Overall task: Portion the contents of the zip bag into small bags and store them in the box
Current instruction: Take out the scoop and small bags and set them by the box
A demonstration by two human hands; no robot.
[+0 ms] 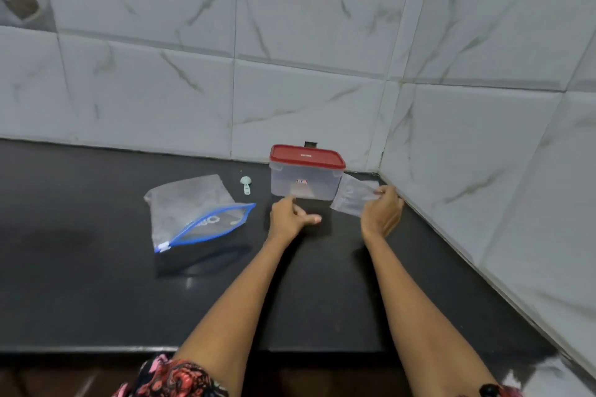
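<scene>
A clear zip bag (193,209) with a blue zipper edge lies on the dark counter at the left, its mouth gaping towards me. A clear box (304,184) with a red lid (306,156) stands near the back wall, lid on. My right hand (382,213) pinches a small clear bag (353,195) just right of the box, lifted off the counter. My left hand (290,217) hovers in front of the box with fingers curled, its index fingertip near the box's lower front; it holds nothing I can see. A small pale scoop (246,184) lies between zip bag and box.
The black counter (96,284) meets tiled walls at the back and on the right, forming a corner behind the box. Its front edge runs across the bottom of the view. A small dark object (311,143) peeks out behind the box.
</scene>
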